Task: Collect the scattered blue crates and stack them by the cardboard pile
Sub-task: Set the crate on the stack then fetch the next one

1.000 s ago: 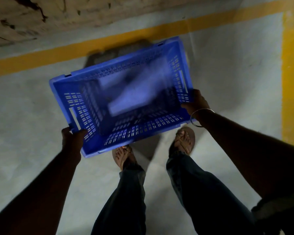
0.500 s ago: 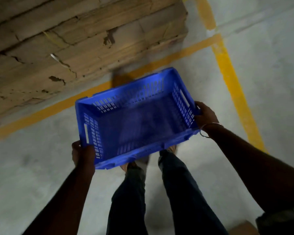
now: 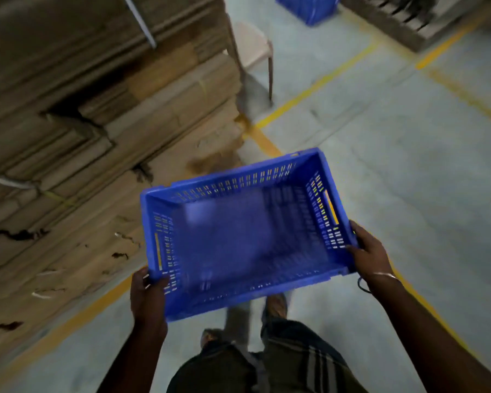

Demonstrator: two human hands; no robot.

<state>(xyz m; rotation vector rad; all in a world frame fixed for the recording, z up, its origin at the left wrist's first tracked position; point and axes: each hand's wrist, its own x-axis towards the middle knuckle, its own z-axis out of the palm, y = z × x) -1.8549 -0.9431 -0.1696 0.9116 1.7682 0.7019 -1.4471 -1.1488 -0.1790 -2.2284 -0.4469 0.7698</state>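
Carry step. Left grip (image 3: pixel 148 296) and right grip (image 3: pixel 367 252) each curl round an end rim of the empty crate (image 3: pixel 247 236), held between them above the floor. Cardboard pile (image 3: pixel 102 131) left of the grips. Next, likely: find the stack spot, lower level; another crate (image 3: pixel 306 7) far ahead.

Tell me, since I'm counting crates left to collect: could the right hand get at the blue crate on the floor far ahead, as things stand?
Probably not: the right hand grips the carried blue slotted plastic crate, and the far blue crate sits well beyond arm's length.
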